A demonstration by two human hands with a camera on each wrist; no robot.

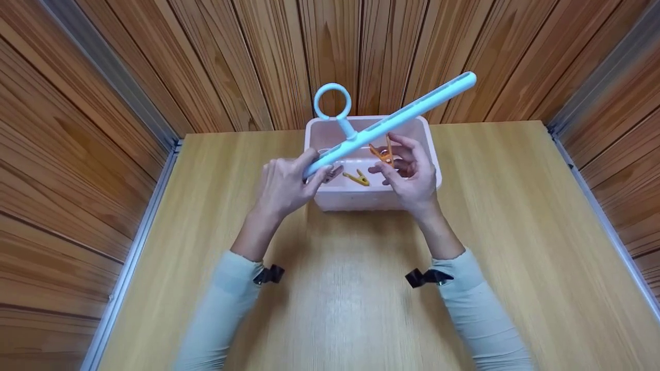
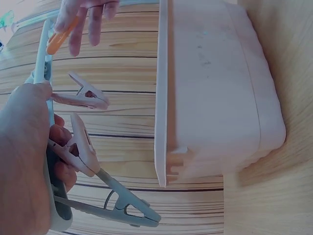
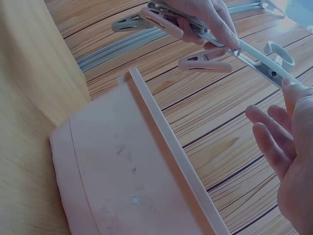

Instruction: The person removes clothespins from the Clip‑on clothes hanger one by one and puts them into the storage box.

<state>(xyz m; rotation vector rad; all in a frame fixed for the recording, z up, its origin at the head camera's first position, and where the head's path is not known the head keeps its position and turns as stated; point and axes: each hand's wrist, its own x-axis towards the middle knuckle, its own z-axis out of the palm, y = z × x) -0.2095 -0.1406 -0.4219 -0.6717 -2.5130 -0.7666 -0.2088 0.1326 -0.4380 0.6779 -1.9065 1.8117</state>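
My left hand [image 1: 283, 183] grips one end of a light blue clip hanger [image 1: 397, 119], whose round hook points up and whose bar slopes up to the right. A pink clip [image 2: 83, 98], a second pink clip [image 2: 78, 149] and a grey-blue clip [image 2: 122, 208] hang from the bar by the left hand. An orange clip [image 1: 386, 155] is pinched by my right hand [image 1: 415, 172], close beside the bar's underside. In the left wrist view the orange clip [image 2: 61, 38] appears against the bar; whether it is fastened there, I cannot tell.
Below the hands stands a pale pink plastic bin [image 1: 361, 200] on the wooden table [image 1: 350, 309], near the back wall. A yellow clip [image 1: 357, 178] shows within the bin's outline. Wood-panelled walls [image 1: 278, 56] rise behind and at both sides.
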